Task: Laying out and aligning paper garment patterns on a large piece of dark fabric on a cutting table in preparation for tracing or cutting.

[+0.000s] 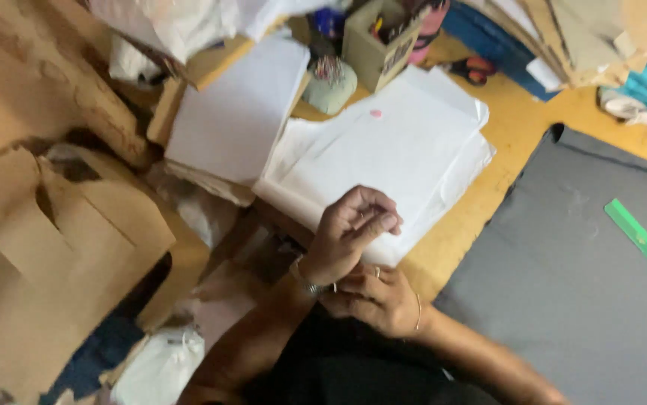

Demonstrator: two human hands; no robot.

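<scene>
White paper sheets (383, 150) stacked on yellow surface (519, 127), light, floppy, crease-prone; best lifted by near edge. Left hand (350, 232) loosely curled over that edge, pinching nothing visible. Right hand (376, 296) grips left wrist.

Softly and evenly lit indoors, brightest on the white paper sheets (383, 150) toward twelve o'clock, dim at six, slightly motion-blurred throughout, with only faint shadows
</scene>
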